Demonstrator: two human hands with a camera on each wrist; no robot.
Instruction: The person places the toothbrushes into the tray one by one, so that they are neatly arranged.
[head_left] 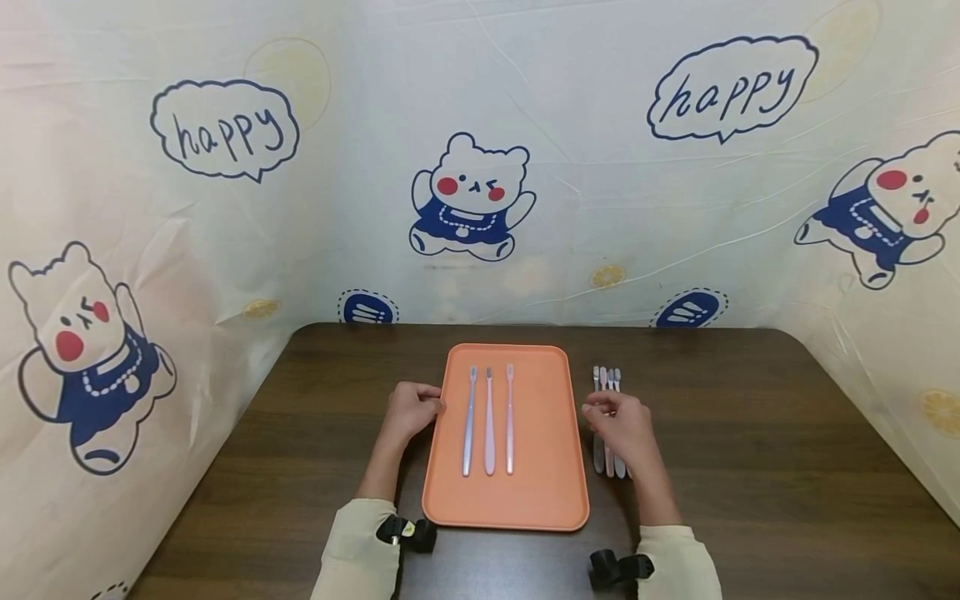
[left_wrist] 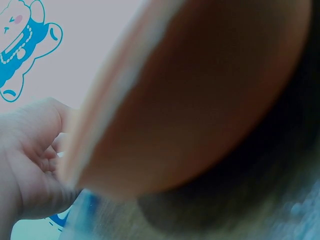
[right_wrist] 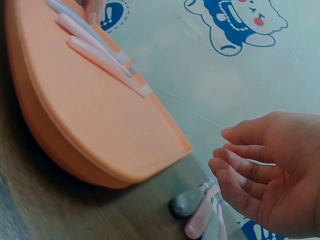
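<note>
An orange tray (head_left: 547, 483) lies on the table with three toothbrushes side by side on it: a blue one (head_left: 469, 425), a pale lilac one (head_left: 490, 433) and a pale pink one (head_left: 510, 433). My left hand (head_left: 411, 410) grips the tray's left rim. To the right of the tray, several more toothbrushes (head_left: 598, 457) lie close together, with grey and pink handles. My right hand (head_left: 624, 423) hovers over this bunch, partly covering it in the head view. In the right wrist view its fingers (right_wrist: 240, 192) are loosely bent and hold nothing.
The dark wooden table (head_left: 750, 450) extends to both sides of the tray. A pale cloth (head_left: 585, 200) printed with cartoon bears hangs behind and around it. Each wrist wears a black camera mount, one on the left (head_left: 420, 535) and one on the right (head_left: 618, 568).
</note>
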